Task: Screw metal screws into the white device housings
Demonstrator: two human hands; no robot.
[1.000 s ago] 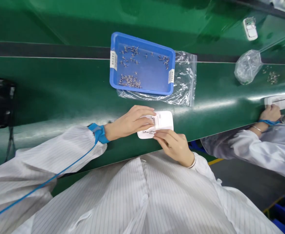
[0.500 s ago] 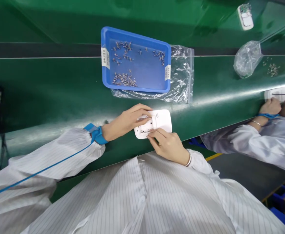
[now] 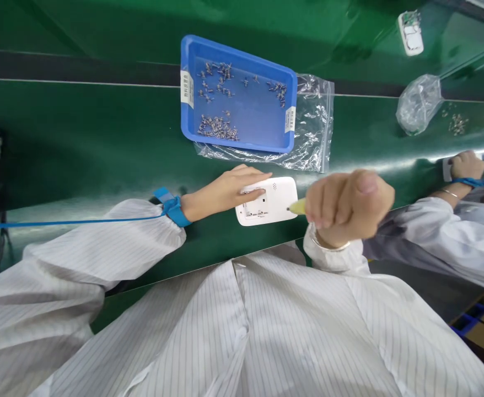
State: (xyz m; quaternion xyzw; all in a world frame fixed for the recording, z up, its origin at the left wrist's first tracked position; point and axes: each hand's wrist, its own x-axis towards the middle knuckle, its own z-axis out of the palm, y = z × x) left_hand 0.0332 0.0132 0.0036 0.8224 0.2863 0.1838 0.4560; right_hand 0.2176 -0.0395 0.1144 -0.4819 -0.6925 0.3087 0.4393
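A white plastic device casing (image 3: 285, 193) lies on the green bench, its recessed compartment and small speaker holes facing up. Stretched over its left end, my left hand (image 3: 236, 190) holds it, with fingers at the far edge and across the recess. Metal contacts show along the recess's near side. My right hand (image 3: 345, 207) is raised close to the camera, to the right of the casing, closed in a fist around a yellow tapered tool (image 3: 298, 207) with a dark tip. The tip points left, over the casing's right end; whether it touches cannot be told. My fist hides the rest.
Beyond the casing, a blue tray (image 3: 246, 144) with many small metal parts (image 3: 219, 128) rests on a clear zip bag (image 3: 318, 127). At right are another plastic bag (image 3: 419, 105), loose metal parts (image 3: 457, 124), an open white device (image 3: 411, 34) and a co-worker's hand (image 3: 467, 165).
My right hand has left the casing's near edge and risen to the right, now with the yellow tool in it. My left hand stays on the casing. The view has shifted slightly.
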